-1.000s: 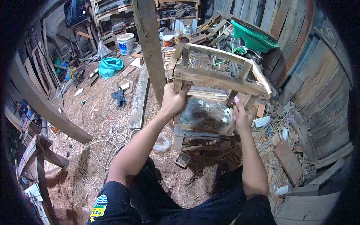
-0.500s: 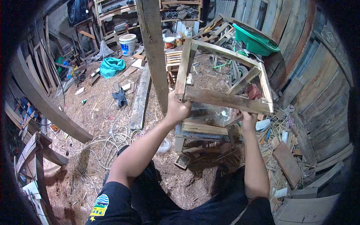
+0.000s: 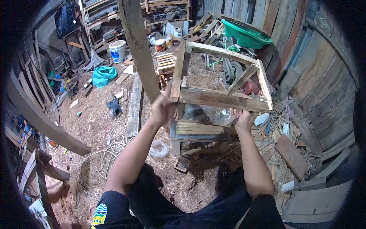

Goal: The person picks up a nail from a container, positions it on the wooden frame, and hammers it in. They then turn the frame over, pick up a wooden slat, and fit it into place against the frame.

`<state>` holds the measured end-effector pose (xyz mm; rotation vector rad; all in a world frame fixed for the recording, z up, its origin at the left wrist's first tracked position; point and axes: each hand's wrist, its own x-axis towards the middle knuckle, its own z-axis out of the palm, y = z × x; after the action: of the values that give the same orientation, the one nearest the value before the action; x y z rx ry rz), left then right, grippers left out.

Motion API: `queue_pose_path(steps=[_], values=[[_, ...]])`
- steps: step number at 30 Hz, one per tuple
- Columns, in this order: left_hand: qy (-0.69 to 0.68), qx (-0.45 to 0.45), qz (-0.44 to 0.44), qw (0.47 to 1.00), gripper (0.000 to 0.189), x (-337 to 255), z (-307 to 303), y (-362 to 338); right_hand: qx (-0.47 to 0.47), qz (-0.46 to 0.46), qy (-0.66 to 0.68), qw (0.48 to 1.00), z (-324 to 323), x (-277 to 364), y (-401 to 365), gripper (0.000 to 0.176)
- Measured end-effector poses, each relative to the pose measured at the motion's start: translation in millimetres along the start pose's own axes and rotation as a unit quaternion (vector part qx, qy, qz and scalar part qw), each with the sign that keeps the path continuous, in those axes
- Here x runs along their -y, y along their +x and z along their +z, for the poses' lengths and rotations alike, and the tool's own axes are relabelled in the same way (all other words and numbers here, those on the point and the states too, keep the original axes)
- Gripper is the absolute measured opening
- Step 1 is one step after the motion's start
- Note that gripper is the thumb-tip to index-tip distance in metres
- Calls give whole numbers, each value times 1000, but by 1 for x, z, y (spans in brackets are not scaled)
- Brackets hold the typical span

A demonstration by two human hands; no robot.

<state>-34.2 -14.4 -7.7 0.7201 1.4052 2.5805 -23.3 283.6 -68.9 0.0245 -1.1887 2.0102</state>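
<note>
A wooden frame (image 3: pixel 221 100) tilts above a low stand (image 3: pixel 198 136), bars joined at corners, gaps uncovered. My right hand (image 3: pixel 244 121) is closed on its near bar; my left hand (image 3: pixel 162 108) curls loosely at the left corner, its grip unclear.

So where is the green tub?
The green tub is at the upper right of the head view, beyond the wooden frame and beside the wall planks.

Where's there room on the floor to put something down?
Try the sawdust patch between the dark rag, the curved beam and the coiled rope; it has just little chips. Right of the wooden frame, it's crowded with wood scraps.
</note>
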Motion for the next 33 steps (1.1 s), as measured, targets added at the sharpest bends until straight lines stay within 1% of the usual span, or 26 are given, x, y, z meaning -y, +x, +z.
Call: queue_pose_path(steps=[2, 3, 4, 5, 6, 7, 8, 10, 11, 12, 14, 15, 16, 18, 19, 20, 22, 23, 24, 25, 26, 28, 29, 30, 32, 33], values=[[-25, -9, -38, 999, 85, -35, 30, 0, 46, 4, 4, 999, 1, 6, -5, 11], [-62, 2, -53, 997, 94, -45, 25, 3, 56, -27, -25, 998, 2, 4, -7, 4], [-99, -36, -57, 993, 90, -47, 30, 6, 56, -28, -28, 998, 1, 5, -8, 4], [-86, -79, -99, 988, 79, -51, 27, 8, 101, -111, -143, 978, 1, 5, -10, 5], [-72, -122, -140, 980, 69, -57, 20, 10, 144, -192, -255, 937, 1, 5, -11, 9], [-101, -96, -113, 984, 41, -50, 9, 16, 143, -192, -255, 937, 2, 4, -11, 9], [-102, -97, -113, 984, 41, -43, -1, 19, 157, -133, -237, 949, 2, 3, -9, 10], [-82, -114, -50, 989, 28, -40, -2, 18, 185, -12, -202, 962, 0, 0, -2, 25], [-91, -104, -41, 990, 27, -41, -1, 17, 307, -90, -338, 885, -13, -3, 13, 41], [-93, -105, -40, 989, 27, -42, 0, 15, 309, -90, -339, 884, -19, 1, 22, 41], [8, -72, 23, 997, 27, -43, 3, 11, 479, 31, -330, 813, -29, 11, 32, 42], [27, -89, 34, 995, 25, -46, 10, 6, 554, 92, -319, 763, -30, 16, 35, 42], [27, -87, 32, 995, 25, -46, 10, 4, 551, 93, -320, 765, -31, 20, 36, 42], [44, -62, 47, 996, 23, -49, 7, 0, 493, 231, -264, 796, -35, 29, 41, 43], [60, -68, 36, 995, 22, -54, 9, -4, 394, 233, -365, 810, -22, 28, 46, 45], [71, -38, 54, 995, 22, -54, 9, -6, 252, 340, -158, 892, -16, 35, 52, 49], [38, -6, 58, 998, 22, -57, 10, -10, 207, 355, -2, 912, -2, 55, 46, 56], [52, 0, 62, 997, 21, -58, 10, -11, 204, 355, -1, 912, 3, 68, 42, 56], [53, 1, 59, 997, 21, -58, 13, -12, 256, 383, 59, 886, 11, 86, 34, 55], [94, -25, 74, 993, 22, -59, 19, -13, 306, 409, 120, 852, 15, 95, 28, 55], [135, -52, 88, 986, 23, -58, 22, -15, 304, 411, 121, 851, 15, 95, 21, 55], [134, -45, 74, 987, 31, -48, 10, -12, 188, 399, 82, 894, 15, 93, 12, 53], [180, -72, 77, 978, 35, -44, 5, -12, 220, 433, 136, 863, 3, 79, 20, 51], [225, -98, 81, 966, 39, -43, 3, -12, 218, 436, 138, 862, 3, 71, 20, 51], [263, -87, 56, 959, 47, -40, -2, -7, 244, 368, 150, 885, 0, 59, 19, 46], [322, -127, 31, 938, 54, -39, 2, -4, 182, 364, 98, 908, 8, 63, 12, 43]])
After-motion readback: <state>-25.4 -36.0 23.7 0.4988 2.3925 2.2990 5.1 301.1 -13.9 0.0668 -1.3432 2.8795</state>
